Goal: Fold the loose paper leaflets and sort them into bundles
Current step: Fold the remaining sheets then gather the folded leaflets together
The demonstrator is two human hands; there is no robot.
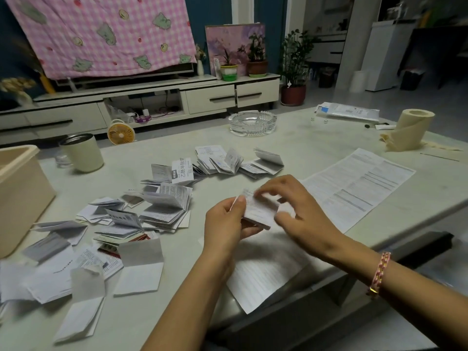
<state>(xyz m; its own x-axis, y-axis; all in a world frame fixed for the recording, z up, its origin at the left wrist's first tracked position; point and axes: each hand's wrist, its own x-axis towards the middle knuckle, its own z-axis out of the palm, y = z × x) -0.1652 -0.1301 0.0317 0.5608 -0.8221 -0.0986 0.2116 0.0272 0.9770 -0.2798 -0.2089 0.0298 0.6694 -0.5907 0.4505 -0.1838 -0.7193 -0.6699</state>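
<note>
Between both hands, just above the table, is a small folded white leaflet (258,211). My left hand (225,221) grips its left edge with thumb on top. My right hand (298,209) pinches its right side, fingers blurred with motion. Several folded leaflets (162,206) lie in a loose pile to the left, and a row of them (235,160) fans out farther back. More half-folded sheets (139,267) lie at the near left. An unfolded printed sheet (354,183) lies flat to the right; another (266,272) lies under my forearms at the table edge.
A beige bin (17,196) stands at the far left beside a cream cup (82,153). A glass ashtray (252,122) sits at the back centre. A tissue roll (410,130) and a flat packet (349,111) are at the back right. The table's (304,148) front edge runs diagonally below my arms.
</note>
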